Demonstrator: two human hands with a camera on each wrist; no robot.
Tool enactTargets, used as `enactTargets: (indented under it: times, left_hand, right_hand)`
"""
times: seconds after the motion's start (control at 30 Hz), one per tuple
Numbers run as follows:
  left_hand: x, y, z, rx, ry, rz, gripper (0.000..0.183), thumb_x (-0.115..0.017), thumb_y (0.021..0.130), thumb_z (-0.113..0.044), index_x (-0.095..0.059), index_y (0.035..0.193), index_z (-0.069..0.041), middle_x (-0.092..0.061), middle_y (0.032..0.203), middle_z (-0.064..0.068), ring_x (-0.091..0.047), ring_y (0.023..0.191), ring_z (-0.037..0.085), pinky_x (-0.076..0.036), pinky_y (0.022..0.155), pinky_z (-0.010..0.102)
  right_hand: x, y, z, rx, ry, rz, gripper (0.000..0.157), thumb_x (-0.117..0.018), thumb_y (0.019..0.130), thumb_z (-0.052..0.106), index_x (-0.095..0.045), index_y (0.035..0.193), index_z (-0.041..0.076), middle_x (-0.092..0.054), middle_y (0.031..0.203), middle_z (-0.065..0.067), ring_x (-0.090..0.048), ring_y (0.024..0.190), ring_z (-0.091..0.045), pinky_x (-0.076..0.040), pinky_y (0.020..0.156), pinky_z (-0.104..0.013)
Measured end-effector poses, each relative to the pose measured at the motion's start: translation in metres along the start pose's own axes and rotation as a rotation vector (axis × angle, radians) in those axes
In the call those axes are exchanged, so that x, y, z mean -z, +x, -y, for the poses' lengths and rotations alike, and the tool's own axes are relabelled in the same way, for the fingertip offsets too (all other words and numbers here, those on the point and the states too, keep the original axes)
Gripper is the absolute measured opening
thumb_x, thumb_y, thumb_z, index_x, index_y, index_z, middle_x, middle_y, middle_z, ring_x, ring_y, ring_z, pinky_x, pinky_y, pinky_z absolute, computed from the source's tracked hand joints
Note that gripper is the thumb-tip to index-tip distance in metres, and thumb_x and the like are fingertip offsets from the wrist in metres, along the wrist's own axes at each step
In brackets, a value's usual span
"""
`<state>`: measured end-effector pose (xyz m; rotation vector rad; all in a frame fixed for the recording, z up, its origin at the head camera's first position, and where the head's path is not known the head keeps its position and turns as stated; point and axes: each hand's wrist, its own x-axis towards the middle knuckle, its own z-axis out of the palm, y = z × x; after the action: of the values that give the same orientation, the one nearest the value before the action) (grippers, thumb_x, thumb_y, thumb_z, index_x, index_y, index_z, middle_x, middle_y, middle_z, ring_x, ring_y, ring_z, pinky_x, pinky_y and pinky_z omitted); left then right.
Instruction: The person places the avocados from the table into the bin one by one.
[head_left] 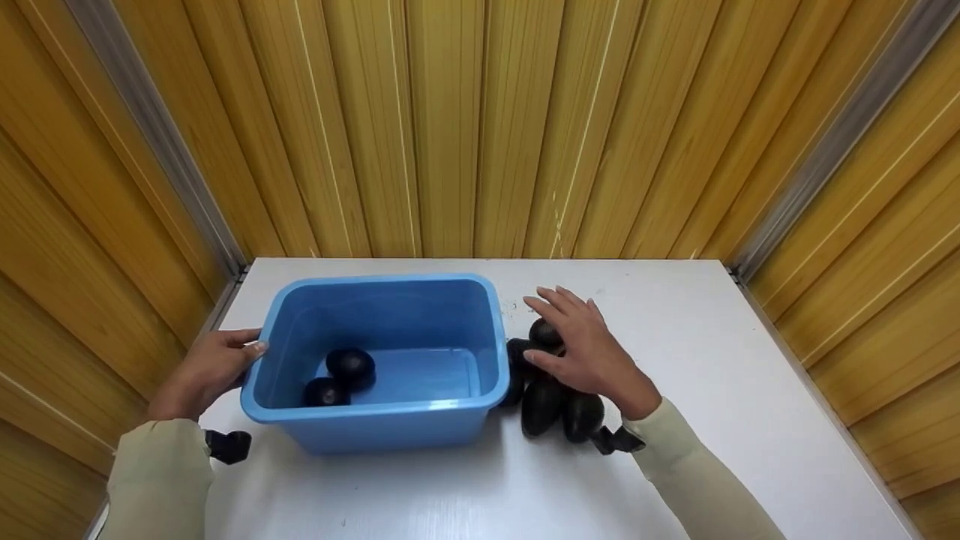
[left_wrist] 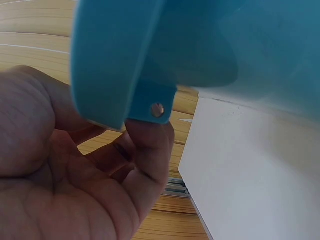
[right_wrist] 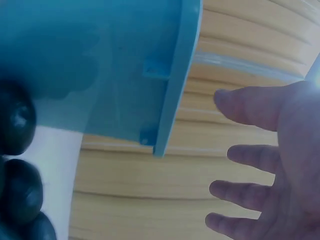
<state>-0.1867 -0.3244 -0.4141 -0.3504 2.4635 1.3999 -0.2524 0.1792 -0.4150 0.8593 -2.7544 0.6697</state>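
A blue plastic tub [head_left: 375, 415] stands on the table, two dark avocados [head_left: 350, 366] lying at its near left inside. My left hand [head_left: 214, 367] grips the tub's left rim, thumb on top; in the left wrist view, curled fingers reach under the rim [left_wrist: 112, 60]. Several more dark avocados [head_left: 543, 409] lie heaped against the tub's right side. Over that heap hovers my right hand [head_left: 589, 349], fingers spread, partly hiding the fruit. In the right wrist view the same hand [right_wrist: 285, 150] holds nothing, beside the tub's wall [right_wrist: 100, 70].
The white table [head_left: 675, 330] is enclosed by wood-patterned panels [head_left: 450, 150] at the back and both sides. Grey metal posts [head_left: 161, 127] mark the corners. A black camera mount [head_left: 229, 446] sits at each wrist, the right one close to the avocados.
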Motion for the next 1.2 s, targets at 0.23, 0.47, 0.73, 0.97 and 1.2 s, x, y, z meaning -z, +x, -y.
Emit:
enactTargets:
  times: [0.23, 0.47, 0.73, 0.97, 1.2]
  left_hand:
    - [0.002, 0.000, 0.000, -0.001, -0.011, 0.001, 0.062, -0.043, 0.113, -0.030, -0.025, 0.162, 0.004, -0.038, 0.159, 0.037, -0.055, 0.137, 0.052, -0.048, 0.109, 0.061]
    - [0.004, -0.003, 0.000, 0.006, -0.026, -0.001, 0.062, -0.044, 0.113, -0.030, -0.026, 0.162, 0.003, -0.038, 0.160, 0.036, -0.055, 0.137, 0.052, -0.048, 0.110, 0.061]
    - [0.000, -0.001, 0.004, 0.019, -0.038, -0.001, 0.064, -0.046, 0.112, -0.032, -0.026, 0.162, 0.002, -0.040, 0.159, 0.035, -0.057, 0.135, 0.051, -0.049, 0.110, 0.060]
    - [-0.002, -0.001, 0.003, 0.014, -0.038, 0.004, 0.062, -0.045, 0.113, -0.032, -0.028, 0.162, 0.002, -0.040, 0.159, 0.035, -0.056, 0.136, 0.051, -0.049, 0.109, 0.060]
    - [-0.001, 0.001, 0.003, 0.010, -0.023, 0.006, 0.062, -0.044, 0.113, -0.031, -0.024, 0.162, 0.002, -0.037, 0.160, 0.036, -0.051, 0.139, 0.054, -0.047, 0.110, 0.062]
  right_hand:
    - [-0.014, -0.031, -0.030, -0.216, -0.067, 0.044, 0.082, -0.083, 0.087, 0.028, -0.043, 0.157, 0.007, -0.040, 0.163, -0.023, -0.034, 0.152, -0.049, -0.027, 0.120, -0.075]
    - [-0.043, -0.055, -0.047, -0.399, 0.036, 0.137, 0.087, -0.083, 0.088, 0.026, -0.038, 0.157, -0.003, -0.043, 0.158, -0.029, -0.043, 0.145, -0.051, -0.042, 0.115, -0.064]
    - [-0.073, -0.067, -0.052, -0.481, 0.054, 0.107, 0.084, -0.085, 0.084, 0.023, -0.044, 0.151, -0.007, -0.050, 0.149, -0.033, -0.057, 0.131, -0.050, -0.050, 0.107, -0.059]
    - [-0.084, -0.070, -0.056, -0.512, 0.045, 0.032, 0.066, -0.085, 0.083, 0.021, -0.056, 0.138, -0.002, -0.061, 0.129, -0.025, -0.066, 0.111, -0.039, -0.055, 0.094, -0.054]
    - [-0.093, -0.078, -0.056, -0.479, 0.090, 0.023, 0.043, -0.082, 0.087, 0.021, -0.070, 0.126, 0.007, -0.066, 0.130, -0.016, -0.065, 0.121, -0.037, -0.054, 0.101, -0.054]
